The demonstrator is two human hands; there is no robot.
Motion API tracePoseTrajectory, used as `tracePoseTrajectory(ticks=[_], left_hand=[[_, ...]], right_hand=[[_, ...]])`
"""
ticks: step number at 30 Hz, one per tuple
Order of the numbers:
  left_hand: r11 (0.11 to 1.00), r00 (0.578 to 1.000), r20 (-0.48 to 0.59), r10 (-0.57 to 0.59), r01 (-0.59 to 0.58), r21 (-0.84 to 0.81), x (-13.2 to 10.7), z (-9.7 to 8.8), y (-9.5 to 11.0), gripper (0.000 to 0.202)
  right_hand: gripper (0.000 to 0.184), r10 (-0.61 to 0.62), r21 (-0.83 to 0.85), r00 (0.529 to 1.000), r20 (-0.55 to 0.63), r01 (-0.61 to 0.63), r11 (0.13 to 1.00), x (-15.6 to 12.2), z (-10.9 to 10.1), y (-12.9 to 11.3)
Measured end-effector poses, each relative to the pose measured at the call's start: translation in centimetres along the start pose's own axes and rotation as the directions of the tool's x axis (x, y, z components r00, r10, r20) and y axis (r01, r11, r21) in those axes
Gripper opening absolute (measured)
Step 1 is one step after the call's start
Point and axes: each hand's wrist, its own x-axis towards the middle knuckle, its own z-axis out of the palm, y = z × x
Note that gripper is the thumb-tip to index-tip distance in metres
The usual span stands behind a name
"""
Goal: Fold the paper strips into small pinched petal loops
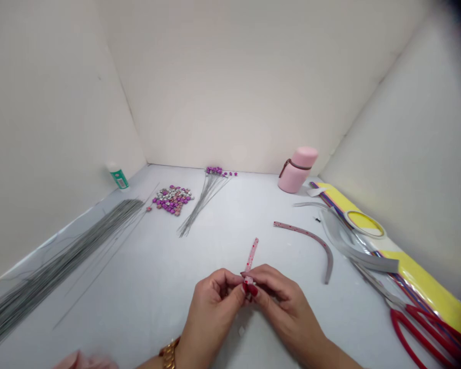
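Note:
Between my two hands is a narrow pink paper strip [252, 253] with small red marks. Its free end sticks up and away from me, while the near part is folded at my fingertips. My left hand [216, 300] pinches the fold from the left, thumb and fingers closed. From the right, my right hand [282, 307] pinches the same spot, its thumb beside the left thumb. My fingers hide most of the fold. To the right lies another patterned strip [307, 233], curved on the table. A tiny pale scrap [242, 331] lies below my hands.
At left lies a bundle of grey wires [72, 251], with small purple, silver and pink stars [172, 199] beyond. Purple-tipped wires [202, 205] stand apart. A pink bottle [297, 170], green-labelled tube [118, 177], red-handled scissors [403, 312], tape roll [364, 224] and yellow sheets [426, 279] surround the work.

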Motion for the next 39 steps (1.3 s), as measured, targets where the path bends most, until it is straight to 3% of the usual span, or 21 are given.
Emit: tracePoseTrajectory(ticks=[6,10,12,15,19,23,29,35,39], left_hand=[[0.969,0.989,0.079,0.124,-0.138,0.205,0.0,-0.8,0.1,0.015],[0.843,0.922,0.199,0.333,-0.386,0.375,0.1,-1.4,1.0,0.018],[0.800,0.893,0.259,0.368,-0.446,0.402,0.2,-1.5,1.3,0.019],[0.860,0.918,0.224,0.326,-0.386,0.332,0.3,-1.4,1.4,0.016],[0.984,0.977,0.178,0.118,-0.139,0.109,0.6,-1.2,1.5,0.010],[0.998,0.984,0.167,-0.059,0.057,0.016,1.0,-1.1,1.6,0.012],[0.997,0.999,0.027,-0.017,0.015,0.071,0.8,-0.8,1.1,0.011],[0.936,0.974,0.127,0.187,-0.216,0.278,0.7,-1.2,0.8,0.016],[0.969,0.996,0.032,0.086,-0.091,0.230,0.6,-1.1,0.6,0.017]], right_hand=[[0.016,0.180,0.171,0.983,0.043,-0.184,0.968,0.1,-0.3,-0.3],[0.015,0.243,0.288,0.964,0.109,-0.265,0.920,0.0,-0.5,-0.1],[0.016,0.286,0.341,0.950,0.128,-0.313,0.886,0.0,-0.4,0.2],[0.020,0.355,0.402,0.925,0.132,-0.377,0.834,-0.1,-0.2,0.5],[0.022,0.383,0.452,0.916,0.118,-0.393,0.800,-0.2,-0.1,0.6],[0.020,0.377,0.436,0.920,0.108,-0.385,0.813,-0.2,-0.2,0.4],[0.017,0.420,0.432,0.901,0.110,-0.424,0.796,-0.1,0.0,0.3],[0.019,0.383,0.417,0.918,0.099,-0.388,0.822,0.0,0.1,0.1],[0.021,0.426,0.395,0.896,0.125,-0.439,0.807,-0.1,0.3,0.4]])
